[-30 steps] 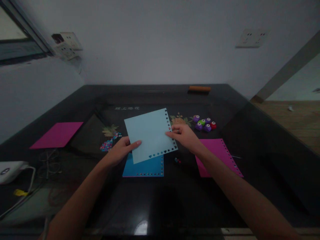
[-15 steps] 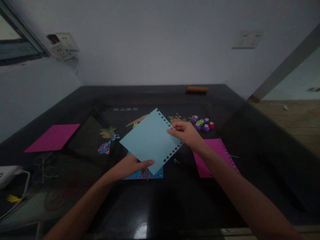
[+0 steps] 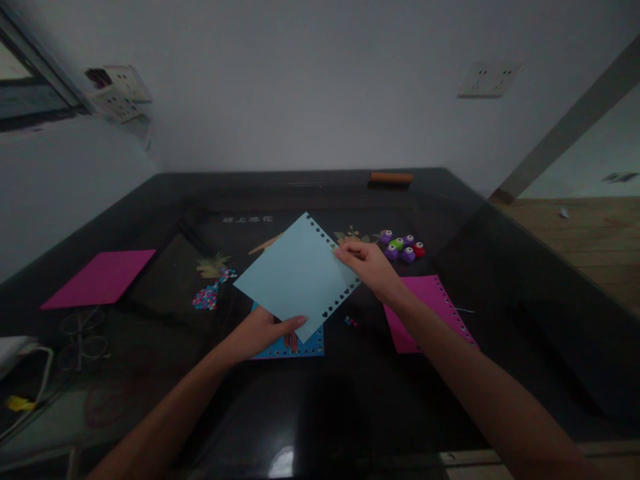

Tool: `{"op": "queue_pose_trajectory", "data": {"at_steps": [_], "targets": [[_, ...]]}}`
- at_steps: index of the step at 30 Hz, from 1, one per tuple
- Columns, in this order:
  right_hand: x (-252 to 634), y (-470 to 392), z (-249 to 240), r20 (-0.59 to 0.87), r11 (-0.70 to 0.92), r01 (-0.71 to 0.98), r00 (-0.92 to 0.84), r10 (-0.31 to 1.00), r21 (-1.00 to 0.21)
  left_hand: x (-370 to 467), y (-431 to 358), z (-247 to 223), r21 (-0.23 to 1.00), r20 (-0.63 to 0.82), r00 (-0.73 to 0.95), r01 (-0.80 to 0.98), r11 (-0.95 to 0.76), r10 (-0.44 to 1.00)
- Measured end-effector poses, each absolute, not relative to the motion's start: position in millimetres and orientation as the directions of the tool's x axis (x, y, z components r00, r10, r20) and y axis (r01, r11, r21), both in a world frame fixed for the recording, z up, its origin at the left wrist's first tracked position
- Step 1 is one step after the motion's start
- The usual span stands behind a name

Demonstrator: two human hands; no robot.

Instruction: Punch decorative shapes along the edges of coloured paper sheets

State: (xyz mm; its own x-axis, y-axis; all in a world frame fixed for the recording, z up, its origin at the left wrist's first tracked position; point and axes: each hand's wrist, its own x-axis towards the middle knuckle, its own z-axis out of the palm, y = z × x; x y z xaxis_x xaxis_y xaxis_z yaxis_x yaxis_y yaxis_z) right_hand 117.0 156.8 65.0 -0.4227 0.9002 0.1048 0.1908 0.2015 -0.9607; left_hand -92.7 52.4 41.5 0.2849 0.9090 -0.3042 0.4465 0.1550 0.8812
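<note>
A light blue sheet of paper (image 3: 295, 277) is held up at a slant, one corner pointing away from me. Small star and heart shapes are punched along its two right-hand edges. My left hand (image 3: 273, 331) grips the near edge, thumb on top and fingers underneath. At the right corner my right hand (image 3: 367, 263) pinches the sheet between thumb and fingers. Below it, partly covered, lies a darker blue sheet (image 3: 313, 343) with punched edges. A few tiny cut-out pieces (image 3: 351, 321) sit on the table just right of it.
Several owl-like punches (image 3: 400, 245) stand behind my right hand. A pink punched sheet (image 3: 430, 310) lies right, a plain pink sheet (image 3: 100, 277) left. Confetti (image 3: 206, 297) is heaped left of centre. An orange-brown roll (image 3: 391, 177) rests at the back. Scissors (image 3: 83, 340) lie front left.
Both hands keep their hold on the light blue sheet, which has barely moved. The whole view has shifted slightly.
</note>
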Motion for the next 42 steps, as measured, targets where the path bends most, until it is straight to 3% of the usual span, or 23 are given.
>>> {"op": "queue_pose_trajectory", "data": {"at_steps": [10, 19, 30, 42], "targets": [[116.0, 163.4, 55.8, 0.088, 0.132, 0.115, -0.33, 0.94, -0.985, -98.5, 56.9, 46.6, 0.86, -0.221, 0.217, 0.503, 0.085, 0.951], [99.7, 168.9, 26.5, 0.106, 0.244, 0.294, -0.419, 0.902, -0.924, -111.8, 64.6, 47.3, 0.892, -0.126, 0.147, 0.45, 0.048, 0.981], [78.3, 187.3, 4.1, 0.184, 0.406, 0.536, -0.419, 0.889, -0.74, -140.6, 79.7, 42.9, 0.927, -0.034, -0.255, 0.354, 0.126, 0.966], [53.0, 207.1, -6.8, 0.22, 0.487, 0.696, -0.442, 0.87, -0.528, -143.0, 81.9, 43.4, 0.972, -0.032, -0.367, 0.206, 0.115, 0.93]]}}
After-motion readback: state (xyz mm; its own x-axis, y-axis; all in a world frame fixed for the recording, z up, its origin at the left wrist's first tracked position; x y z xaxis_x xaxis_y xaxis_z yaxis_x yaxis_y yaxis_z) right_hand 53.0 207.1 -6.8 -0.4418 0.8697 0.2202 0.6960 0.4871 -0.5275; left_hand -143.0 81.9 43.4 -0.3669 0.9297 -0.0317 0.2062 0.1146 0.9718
